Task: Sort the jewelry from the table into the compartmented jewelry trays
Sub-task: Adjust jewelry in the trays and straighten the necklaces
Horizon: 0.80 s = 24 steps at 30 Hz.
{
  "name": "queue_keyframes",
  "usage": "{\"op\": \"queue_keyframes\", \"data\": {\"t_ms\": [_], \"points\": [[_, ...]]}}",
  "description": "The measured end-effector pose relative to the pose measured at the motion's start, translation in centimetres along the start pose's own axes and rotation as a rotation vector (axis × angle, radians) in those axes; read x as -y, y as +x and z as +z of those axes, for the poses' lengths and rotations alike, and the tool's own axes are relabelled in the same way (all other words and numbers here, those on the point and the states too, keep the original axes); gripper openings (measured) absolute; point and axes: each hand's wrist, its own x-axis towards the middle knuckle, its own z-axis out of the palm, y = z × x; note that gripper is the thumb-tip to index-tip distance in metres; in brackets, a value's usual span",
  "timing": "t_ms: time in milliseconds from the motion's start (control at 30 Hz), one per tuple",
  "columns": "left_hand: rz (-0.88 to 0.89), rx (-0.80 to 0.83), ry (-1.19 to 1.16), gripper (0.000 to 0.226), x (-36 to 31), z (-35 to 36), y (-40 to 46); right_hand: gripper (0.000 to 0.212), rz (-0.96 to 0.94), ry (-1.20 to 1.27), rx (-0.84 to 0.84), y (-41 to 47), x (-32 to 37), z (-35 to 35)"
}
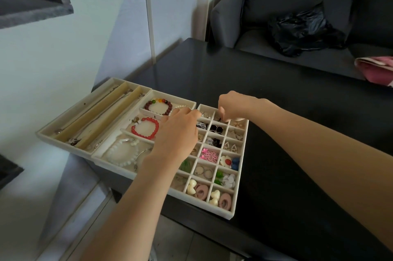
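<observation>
Three cream trays sit side by side on a black table. The small-compartment tray (239, 177) on the right holds earrings, rings and hair clips. The bracelet tray (100, 151) in the middle holds a red bead bracelet (145, 131), a dark bead bracelet (159, 105) and a white bead bracelet (122, 154). The long-slot tray (49, 127) on the left holds chains. My left hand (177, 133) lies over the grid tray's left column, fingertips at its far left cell. My right hand (232, 107) hovers over the far middle cells, fingers curled down; what they pinch is hidden.
The black table (287, 133) stretches right and far of the trays. A grey sofa with a black plastic bag (304, 28) stands behind it. A pink cloth item (376, 69) lies at the right edge. A wall runs along the left.
</observation>
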Motion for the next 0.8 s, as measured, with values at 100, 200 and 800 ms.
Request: {"op": "queue_keyframes", "data": {"t_ms": [100,200,800], "points": [[0.002,0.002,0.002,0.041,-0.1,-0.1,0.0,0.018,-0.011,-0.004,0.021,0.0,-0.2,-0.2],[0.005,0.002,0.001,0.041,-0.1,-0.1,0.0,0.014,-0.009,-0.018,0.024,0.0,-0.1,-0.3],[0.004,-0.026,-0.017,0.039,0.6,0.0,0.0,0.021,0.064,-0.042,-0.131,-0.7,0.5,-0.2]]}}
